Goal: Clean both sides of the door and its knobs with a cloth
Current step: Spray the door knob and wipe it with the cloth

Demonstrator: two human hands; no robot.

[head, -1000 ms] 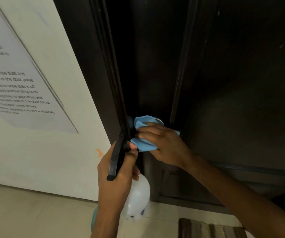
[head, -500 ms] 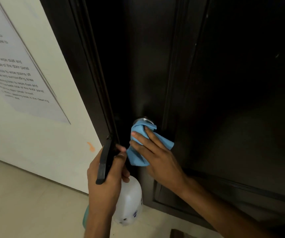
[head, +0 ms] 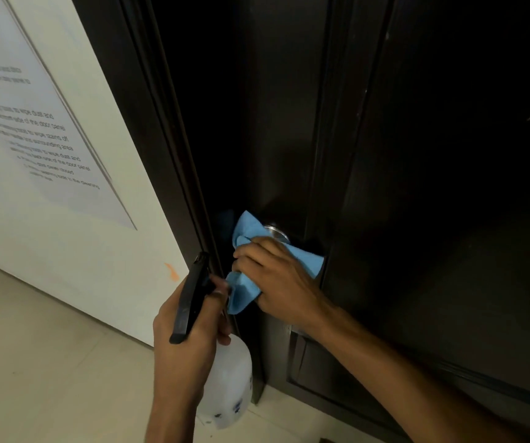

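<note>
A dark brown panelled door [head: 417, 187] fills the right of the view. Its silver knob [head: 277, 232] shows just above my right hand [head: 276, 279], which grips a blue cloth [head: 302, 259] wrapped over the knob. The cloth's loose end hangs below my fingers. My left hand [head: 187, 346] holds a white spray bottle [head: 227, 388] by its black trigger head [head: 191, 298], close to the door's left edge and just left of the cloth.
The dark door frame [head: 148, 123] runs diagonally beside a cream wall [head: 97, 251] with a printed paper notice [head: 27, 132] and an orange mark [head: 171, 272]. Pale floor tiles [head: 33, 362] lie at lower left.
My right hand has shifted on the knob, with the cloth now bunched more to the knob's left and lower side. The spray bottle stays in my left hand. The view has tilted slightly.
</note>
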